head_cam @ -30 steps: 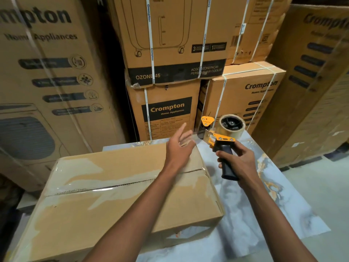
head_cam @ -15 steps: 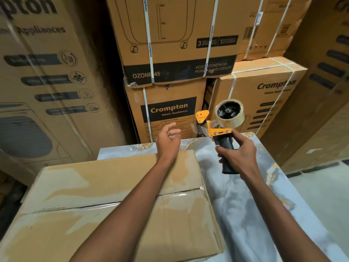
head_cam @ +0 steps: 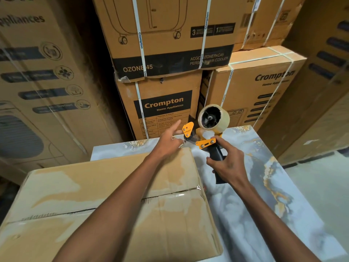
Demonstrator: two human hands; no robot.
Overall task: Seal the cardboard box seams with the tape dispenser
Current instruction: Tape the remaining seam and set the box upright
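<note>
Cardboard fills the left: our box (head_cam: 105,201) lies on the marbled table (head_cam: 264,195), its middle seam already under clear tape, below and behind our left hand (head_cam: 168,142). That hand reaches past the box's far edge, forefinger straight, the other fingers loosely bent; it seems to pinch the tape end at the dispenser's (head_cam: 207,133) orange nose, though we cannot tell for sure. Just right of those fingers, our right hand (head_cam: 226,165) grips the dispenser's black handle, roll uppermost.

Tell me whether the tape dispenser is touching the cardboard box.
Apart. The head view shows the tape dispenser, held by the right hand, beyond the cardboard box corner, marbled tabletop between.
</note>
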